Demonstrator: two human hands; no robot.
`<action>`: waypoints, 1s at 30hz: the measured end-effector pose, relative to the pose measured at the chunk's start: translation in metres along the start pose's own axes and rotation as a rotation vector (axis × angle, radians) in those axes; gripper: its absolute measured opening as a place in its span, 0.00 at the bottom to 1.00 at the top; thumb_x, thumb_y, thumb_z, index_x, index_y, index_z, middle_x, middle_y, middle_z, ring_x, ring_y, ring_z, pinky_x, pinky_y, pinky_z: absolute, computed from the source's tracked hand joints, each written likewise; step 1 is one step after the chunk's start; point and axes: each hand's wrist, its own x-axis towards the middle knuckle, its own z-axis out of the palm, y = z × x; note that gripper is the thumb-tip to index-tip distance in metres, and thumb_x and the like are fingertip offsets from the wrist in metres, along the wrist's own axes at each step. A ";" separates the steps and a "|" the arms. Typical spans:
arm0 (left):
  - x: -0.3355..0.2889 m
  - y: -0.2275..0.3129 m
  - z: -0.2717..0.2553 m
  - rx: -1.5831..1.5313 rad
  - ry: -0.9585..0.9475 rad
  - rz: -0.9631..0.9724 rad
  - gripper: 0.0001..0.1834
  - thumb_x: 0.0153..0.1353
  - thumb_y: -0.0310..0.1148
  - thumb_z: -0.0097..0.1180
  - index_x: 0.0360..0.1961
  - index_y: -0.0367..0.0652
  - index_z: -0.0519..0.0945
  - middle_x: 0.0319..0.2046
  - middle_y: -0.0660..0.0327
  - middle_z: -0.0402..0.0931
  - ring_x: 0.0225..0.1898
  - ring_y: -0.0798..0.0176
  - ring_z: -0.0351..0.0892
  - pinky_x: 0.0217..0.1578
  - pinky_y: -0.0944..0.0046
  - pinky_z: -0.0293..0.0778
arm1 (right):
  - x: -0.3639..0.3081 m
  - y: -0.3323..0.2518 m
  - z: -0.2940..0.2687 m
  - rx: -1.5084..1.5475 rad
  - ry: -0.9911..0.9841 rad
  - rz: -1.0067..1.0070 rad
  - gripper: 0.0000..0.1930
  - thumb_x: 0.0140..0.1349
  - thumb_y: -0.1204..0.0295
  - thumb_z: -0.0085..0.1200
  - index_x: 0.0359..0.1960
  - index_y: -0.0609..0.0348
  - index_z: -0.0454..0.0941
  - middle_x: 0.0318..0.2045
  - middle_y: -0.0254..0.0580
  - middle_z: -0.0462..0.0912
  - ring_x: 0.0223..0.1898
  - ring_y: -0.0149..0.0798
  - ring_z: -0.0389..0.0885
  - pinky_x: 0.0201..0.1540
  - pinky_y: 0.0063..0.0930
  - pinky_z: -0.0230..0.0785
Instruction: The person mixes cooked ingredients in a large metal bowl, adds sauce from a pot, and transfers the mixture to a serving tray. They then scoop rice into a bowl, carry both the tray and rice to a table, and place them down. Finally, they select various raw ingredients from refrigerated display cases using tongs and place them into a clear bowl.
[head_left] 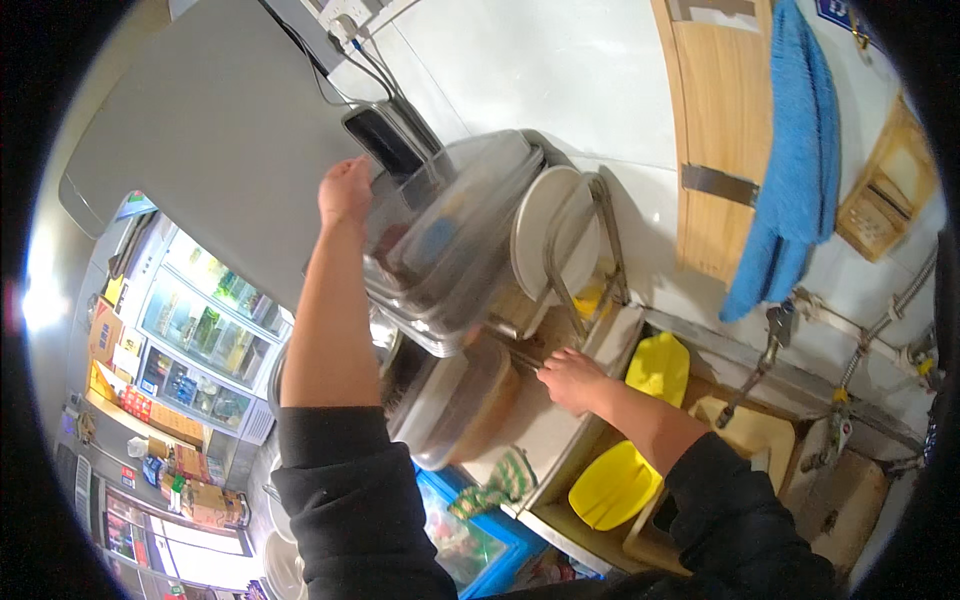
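Observation:
My left hand [346, 190] is raised and grips the far end of a clear plastic lidded container [450, 235] that leans on a metal dish rack [580, 260]. A white plate [545, 235] stands upright in the rack behind it. My right hand [572, 380] is lower, fingers curled at the rack's base, touching a second clear container [465, 410] with brownish contents. Whether that hand grips anything is hidden.
A blue towel [795, 150] hangs on the wall by a wooden board [715, 120]. Yellow plastic pieces [612, 485] lie in the sink area, near a tap [770, 350]. Cables and a power socket [345, 15] are above. A glass-door fridge [200, 340] stands at left.

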 end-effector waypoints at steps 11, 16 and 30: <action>0.103 0.008 0.038 0.225 -0.188 -0.023 0.23 0.59 0.45 0.58 0.54 0.48 0.73 0.46 0.65 0.72 0.44 0.65 0.67 0.48 0.56 0.67 | 0.045 0.022 0.037 -0.055 -0.046 0.269 0.07 0.57 0.66 0.51 0.34 0.49 0.80 0.31 0.41 0.85 0.36 0.42 0.85 0.48 0.40 0.69; 0.142 0.005 0.042 0.297 -0.290 -0.115 0.30 0.58 0.47 0.58 0.61 0.56 0.68 0.55 0.65 0.68 0.52 0.62 0.64 0.53 0.49 0.60 | 0.046 0.026 0.046 -0.014 0.016 0.275 0.09 0.57 0.65 0.50 0.35 0.49 0.79 0.31 0.41 0.85 0.34 0.42 0.85 0.48 0.42 0.68; 0.155 -0.016 0.069 -0.068 -0.454 -0.126 0.42 0.62 0.50 0.55 0.72 0.50 0.50 0.72 0.57 0.47 0.73 0.53 0.39 0.68 0.47 0.37 | 0.043 0.026 0.051 0.021 0.162 0.237 0.08 0.54 0.68 0.51 0.35 0.50 0.80 0.28 0.40 0.84 0.32 0.41 0.84 0.49 0.43 0.68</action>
